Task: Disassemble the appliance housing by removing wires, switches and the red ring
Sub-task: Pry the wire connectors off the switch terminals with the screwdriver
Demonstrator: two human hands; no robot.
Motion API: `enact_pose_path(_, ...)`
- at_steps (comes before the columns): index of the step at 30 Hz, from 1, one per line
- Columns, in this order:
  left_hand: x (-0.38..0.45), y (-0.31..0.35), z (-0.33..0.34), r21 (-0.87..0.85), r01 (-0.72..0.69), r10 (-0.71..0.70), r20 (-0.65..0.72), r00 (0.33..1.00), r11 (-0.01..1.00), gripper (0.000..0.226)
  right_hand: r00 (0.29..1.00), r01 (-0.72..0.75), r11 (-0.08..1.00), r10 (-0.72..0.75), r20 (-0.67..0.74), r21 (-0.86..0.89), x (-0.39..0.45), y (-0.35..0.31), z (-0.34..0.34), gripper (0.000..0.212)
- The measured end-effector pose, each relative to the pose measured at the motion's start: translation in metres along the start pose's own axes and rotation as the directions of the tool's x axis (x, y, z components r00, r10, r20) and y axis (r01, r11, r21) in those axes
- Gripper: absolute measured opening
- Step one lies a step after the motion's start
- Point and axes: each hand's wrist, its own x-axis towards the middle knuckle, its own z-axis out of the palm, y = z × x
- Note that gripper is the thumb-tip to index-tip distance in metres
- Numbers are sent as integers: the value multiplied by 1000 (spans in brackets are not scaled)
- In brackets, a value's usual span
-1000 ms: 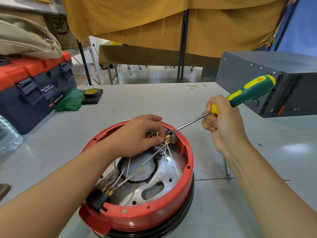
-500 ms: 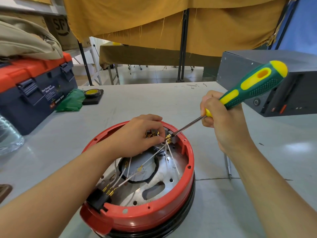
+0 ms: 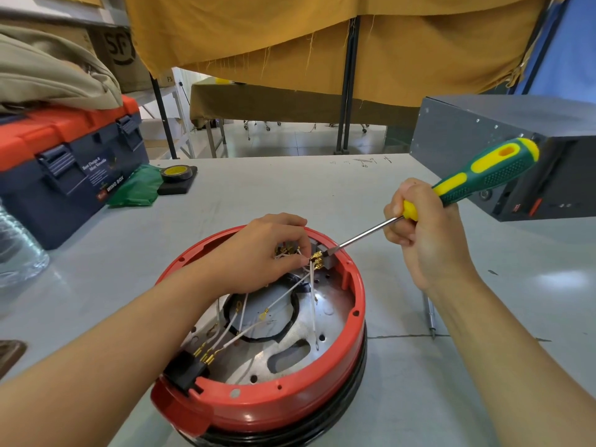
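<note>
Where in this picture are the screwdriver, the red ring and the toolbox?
screwdriver [image 3: 483, 179]: head view, on the green and yellow handle.
red ring [image 3: 290, 404]: head view, on the near outer wall of the ring.
toolbox [image 3: 74, 175]: head view, on its dark blue front face.

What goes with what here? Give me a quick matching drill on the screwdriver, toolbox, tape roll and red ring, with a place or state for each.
Things:
1. screwdriver
2. toolbox
3. tape roll
4. red ring

Places or states:
A. far left of the table, lid closed
B. held in the right hand, tip at the gold terminals
C. round the housing's rim, not removed
D. on a dark block beside green plastic

Pairs: 1-B, 2-A, 3-D, 4-C
</note>
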Motion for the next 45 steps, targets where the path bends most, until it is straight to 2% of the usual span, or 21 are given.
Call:
enact_pose_path(9, 0, -1, 0, 11, 2, -2, 6, 1000, 1000, 5, 1000, 25, 1000, -25, -5, -8, 0, 1, 1, 29)
enact_pose_path(24, 0, -1, 0, 16, 0, 0, -3, 1000, 1000, 5, 995, -92, 992, 94, -14, 83, -1, 13, 1, 21)
enact_pose_path(28, 0, 0, 0, -4, 9, -9, -4, 1000, 1000, 5, 998, -37, 999, 37, 54, -4, -2, 12, 11, 23)
enact_pose_path(33, 1, -1, 0, 5, 7, -7, 1, 1000, 1000, 5, 999, 6, 999, -5, -42, 36, 1, 2, -4, 30)
enact_pose_path(36, 0, -2, 0, -3, 11, -11, 3, 1000, 1000, 6, 999, 31, 999, -31, -24, 6, 1, 2, -2, 30)
enact_pose_path(40, 0, -2, 0, -4, 11, -11, 2, 1000, 1000, 5, 999, 35, 999, -34, 10, -37, 0, 2, 0, 29)
enact_pose_path(45, 1, -2, 0, 3, 13, -13, 7, 1000, 1000, 5, 1000, -7, 1000, 7, -4, -11, 1, 3, -2, 29)
